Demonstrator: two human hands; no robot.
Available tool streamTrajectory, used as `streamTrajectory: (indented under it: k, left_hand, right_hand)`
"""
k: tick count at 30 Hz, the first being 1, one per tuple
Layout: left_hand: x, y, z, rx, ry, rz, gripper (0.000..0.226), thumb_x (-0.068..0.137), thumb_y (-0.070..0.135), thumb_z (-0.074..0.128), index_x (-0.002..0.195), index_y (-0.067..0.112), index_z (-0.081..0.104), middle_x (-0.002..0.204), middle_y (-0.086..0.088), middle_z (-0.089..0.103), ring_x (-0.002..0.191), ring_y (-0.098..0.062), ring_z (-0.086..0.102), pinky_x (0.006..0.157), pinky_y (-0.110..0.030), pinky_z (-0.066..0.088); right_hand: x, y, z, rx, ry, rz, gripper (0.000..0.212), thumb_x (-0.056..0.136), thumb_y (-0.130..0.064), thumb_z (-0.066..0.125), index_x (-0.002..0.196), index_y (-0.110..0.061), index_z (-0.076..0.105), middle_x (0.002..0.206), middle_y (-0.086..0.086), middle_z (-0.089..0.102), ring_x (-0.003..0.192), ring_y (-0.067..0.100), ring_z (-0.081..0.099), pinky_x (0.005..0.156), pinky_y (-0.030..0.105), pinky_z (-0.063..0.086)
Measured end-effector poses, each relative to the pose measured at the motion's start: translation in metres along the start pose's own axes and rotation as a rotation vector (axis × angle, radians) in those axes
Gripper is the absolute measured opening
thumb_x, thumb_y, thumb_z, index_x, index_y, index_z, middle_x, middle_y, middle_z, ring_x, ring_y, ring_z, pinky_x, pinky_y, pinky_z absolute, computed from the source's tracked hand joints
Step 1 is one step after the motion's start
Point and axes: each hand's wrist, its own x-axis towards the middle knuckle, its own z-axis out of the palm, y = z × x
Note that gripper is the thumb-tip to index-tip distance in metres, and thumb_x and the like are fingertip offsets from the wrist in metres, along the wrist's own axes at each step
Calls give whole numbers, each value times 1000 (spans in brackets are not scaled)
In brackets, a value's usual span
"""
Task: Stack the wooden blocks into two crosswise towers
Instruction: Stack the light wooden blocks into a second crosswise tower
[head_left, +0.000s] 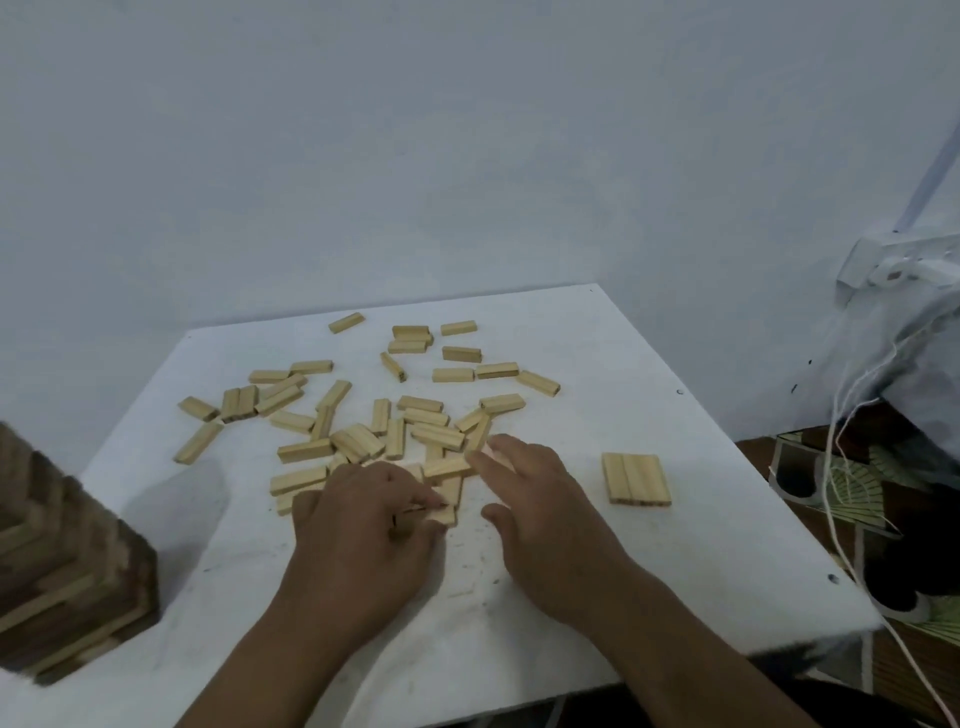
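Far left, at the table's near-left corner: a tall tower (67, 566) of crosswise wooden blocks, many layers high, in shadow and blurred; its top runs out of frame at the left edge.

White table (701, 545), surface scuffed, set against a pale wall (467, 130).

Centre of table: loose blocks (363, 410) scattered flat in a wide spread, from the far edge down to the hands. Most lie singly at mixed angles; a few overlap or rest on one another near the middle of the spread.

Left hand (363, 525): palm down at the near edge of the scatter, fingers curled in, pinching a block (441, 512) between fingertips and thumb. The block is mostly hidden by the fingers, so I cannot tell whether it is lifted off the table.

Right hand (540, 509): just beside the left hand, palm down, fingers extended and slightly spread, thumb out to the side. Fingertips touch a block (449, 466) at the near edge of the scatter; nothing gripped.

Right of the hands, apart from the scatter: three blocks laid side by side, touching, forming one flat layer (637, 479) on the table.

Far right, off the table: white cords (841, 431) hanging down, and a translucent plastic bag (904, 338) beneath a white fitting.
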Motion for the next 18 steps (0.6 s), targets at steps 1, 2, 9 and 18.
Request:
streamTrajectory:
  k: [1,2,9,18]
  left_hand:
    - [-1,0,0,26,-18,-3,9,78,40,68,85,47,69,91,33,57,101,-2,46,83,-36,29]
    - [-2,-1,0,50,-39,-10,11,79,38,69,86,46,68,91,33,55,102,-2,43,82,-34,24]
    - [-7,-14,8,51,-53,61,24,75,28,59,84,46,71,88,37,52,97,-6,47,77,-49,42]
    - [-15,6,22,-39,-46,199,32,73,18,79,82,47,71,91,25,54,95,-7,44,71,-33,17]
  right_hand:
    - [1,-1,3,-25,2,-7,52,101,-21,47,151,-30,33,159,-8,26,143,14,20,114,28,24]
    - [3,-3,6,-44,3,-16,52,101,-22,47,150,-31,33,158,-8,28,142,15,21,114,31,25]
    - [2,-2,4,-79,115,11,25,89,-33,64,114,-30,64,117,-14,58,113,11,46,88,27,34]
    - [-24,7,-18,-90,110,67,2,83,-27,72,85,-27,73,84,-14,63,86,8,49,76,25,43]
